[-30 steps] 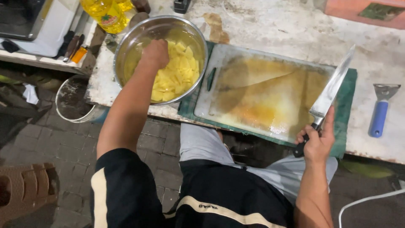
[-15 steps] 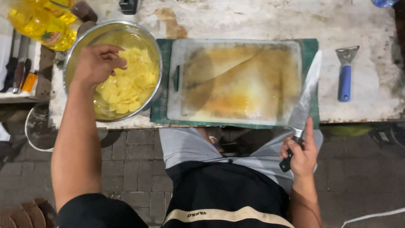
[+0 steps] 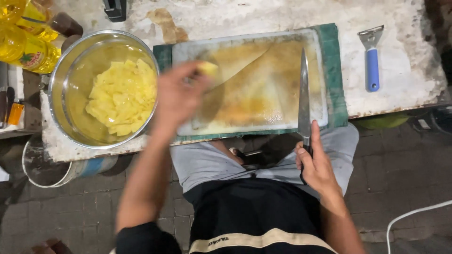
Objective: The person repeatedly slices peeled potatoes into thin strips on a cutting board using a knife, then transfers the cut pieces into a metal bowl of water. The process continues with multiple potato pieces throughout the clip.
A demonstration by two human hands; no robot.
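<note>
Left hand pinches a yellow potato piece over the cutting board; right hand grips the chef's knife. Wet board, slippery piece: it could skid under the blade.

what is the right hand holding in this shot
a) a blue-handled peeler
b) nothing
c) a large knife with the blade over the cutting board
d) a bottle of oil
c: the right hand grips the handle of a large knife whose blade lies over the cutting board, while the blue-handled peeler lies untouched on the table.
</note>
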